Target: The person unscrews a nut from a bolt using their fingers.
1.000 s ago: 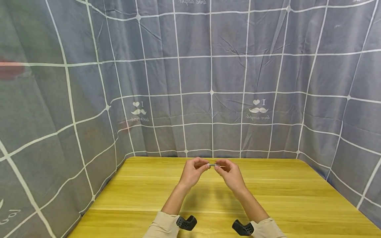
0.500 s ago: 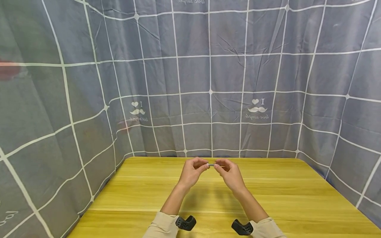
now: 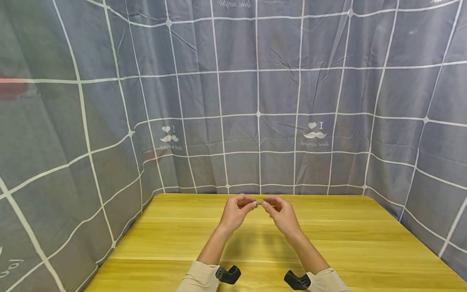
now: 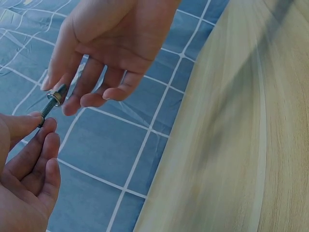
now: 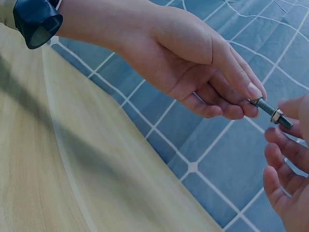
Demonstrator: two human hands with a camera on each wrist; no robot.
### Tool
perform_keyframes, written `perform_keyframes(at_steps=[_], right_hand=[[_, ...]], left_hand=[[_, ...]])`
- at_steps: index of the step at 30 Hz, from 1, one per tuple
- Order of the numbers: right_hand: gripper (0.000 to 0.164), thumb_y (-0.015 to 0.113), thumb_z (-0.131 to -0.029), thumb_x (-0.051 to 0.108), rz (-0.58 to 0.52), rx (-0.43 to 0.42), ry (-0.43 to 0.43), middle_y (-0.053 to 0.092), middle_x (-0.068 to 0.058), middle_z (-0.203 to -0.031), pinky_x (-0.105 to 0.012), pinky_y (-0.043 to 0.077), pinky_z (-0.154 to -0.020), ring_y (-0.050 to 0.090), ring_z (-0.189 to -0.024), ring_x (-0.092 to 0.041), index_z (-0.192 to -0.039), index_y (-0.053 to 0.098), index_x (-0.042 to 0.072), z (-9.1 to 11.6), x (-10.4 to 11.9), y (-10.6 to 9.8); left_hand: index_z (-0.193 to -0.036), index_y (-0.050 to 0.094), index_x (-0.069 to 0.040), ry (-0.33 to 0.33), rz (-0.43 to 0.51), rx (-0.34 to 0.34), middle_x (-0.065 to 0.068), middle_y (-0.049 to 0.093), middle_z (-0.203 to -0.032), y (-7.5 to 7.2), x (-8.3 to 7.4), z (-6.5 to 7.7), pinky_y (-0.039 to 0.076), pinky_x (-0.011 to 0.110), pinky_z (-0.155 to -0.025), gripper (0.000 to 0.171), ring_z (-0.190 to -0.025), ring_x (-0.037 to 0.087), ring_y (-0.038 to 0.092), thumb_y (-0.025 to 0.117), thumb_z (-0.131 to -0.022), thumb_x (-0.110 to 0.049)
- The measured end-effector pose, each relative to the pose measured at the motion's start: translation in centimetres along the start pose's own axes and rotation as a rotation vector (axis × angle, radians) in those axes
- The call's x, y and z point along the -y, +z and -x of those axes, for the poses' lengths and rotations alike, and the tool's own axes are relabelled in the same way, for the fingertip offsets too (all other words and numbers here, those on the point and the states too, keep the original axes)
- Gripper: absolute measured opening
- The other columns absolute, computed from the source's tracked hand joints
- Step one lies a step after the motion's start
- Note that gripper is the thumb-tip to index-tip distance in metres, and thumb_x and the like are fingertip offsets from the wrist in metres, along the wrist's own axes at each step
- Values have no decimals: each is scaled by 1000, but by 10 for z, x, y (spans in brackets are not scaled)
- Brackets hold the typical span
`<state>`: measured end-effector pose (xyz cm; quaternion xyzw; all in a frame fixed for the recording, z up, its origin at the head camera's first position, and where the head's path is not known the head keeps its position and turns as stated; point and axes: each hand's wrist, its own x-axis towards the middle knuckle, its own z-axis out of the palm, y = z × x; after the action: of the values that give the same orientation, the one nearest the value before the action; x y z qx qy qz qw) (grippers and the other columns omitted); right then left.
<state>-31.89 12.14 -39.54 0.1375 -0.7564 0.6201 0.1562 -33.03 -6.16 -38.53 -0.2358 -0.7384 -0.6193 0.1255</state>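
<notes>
Bolt (image 5: 265, 107), one: between the fingers of both hands, raised above the surface (image 3: 175, 231); metal, threaded.
Nut (image 5: 276, 116), one: on the bolt, beside the right fingers, a short run of thread showing past it.
Left hand (image 3: 233, 215), one: thumb and finger drawn together, pinching one end of the bolt.
Right hand (image 3: 284, 217), one: thumb and finger slightly parted about the nut; contact cannot be told.
Handling, as judged: both metal pieces light, stiff, not fragile; smooth faces perhaps slippery, thread giving some bite. Best hold: bolt at the left fingers' end, nut across its sides.
Wrist mounts (image 3: 228, 275), two: black, one behind each hand's fingers.
Sleeves (image 3: 200, 278), two: pale, behind the fingers.
Curtain (image 3: 238, 93): grey, white-gridded, beyond the fingers; panels not countable.
</notes>
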Motion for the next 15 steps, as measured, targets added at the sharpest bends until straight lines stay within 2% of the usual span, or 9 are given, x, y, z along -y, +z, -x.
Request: perform_keyframes(at_steps=[3, 6, 11, 15], right_hand=[[17, 67, -103, 12, 3, -1, 9, 70, -8, -102, -34, 53, -81, 62, -91, -24, -114, 73, 1, 0, 0, 0], [15, 68, -102, 10, 7, 2, 2, 70, -8, -105, -33, 53, -81, 63, -92, -24, -113, 73, 1, 1, 1, 0], [25, 71, -100, 11, 8, 9, -25, 68, -11, -115, -32, 53, -82, 65, -97, -24, -121, 69, -1, 3, 1, 0], [25, 69, -102, 15, 5, 6, -15, 69, -10, -110, -32, 53, -82, 63, -95, -25, -120, 70, -1, 3, 1, 1]], left_hand=[[-109, 74, 2, -2, 9, -3, 16, 75, -104, 0, 1, 1, 55, 45, -88, 12, -99, 30, 70, 68, -100, -4], [-109, 75, 0, -4, 20, 1, 13, 76, -103, -1, 1, 2, 55, 42, -89, 13, -98, 26, 70, 70, -100, -7], [-107, 75, -1, 4, 26, 5, 10, 76, -101, -2, 2, 2, 55, 41, -88, 12, -97, 23, 70, 71, -99, -9], [-107, 75, 0, 12, 29, 3, 11, 76, -101, -2, 3, 2, 56, 40, -88, 12, -97, 24, 70, 71, -99, -7]])
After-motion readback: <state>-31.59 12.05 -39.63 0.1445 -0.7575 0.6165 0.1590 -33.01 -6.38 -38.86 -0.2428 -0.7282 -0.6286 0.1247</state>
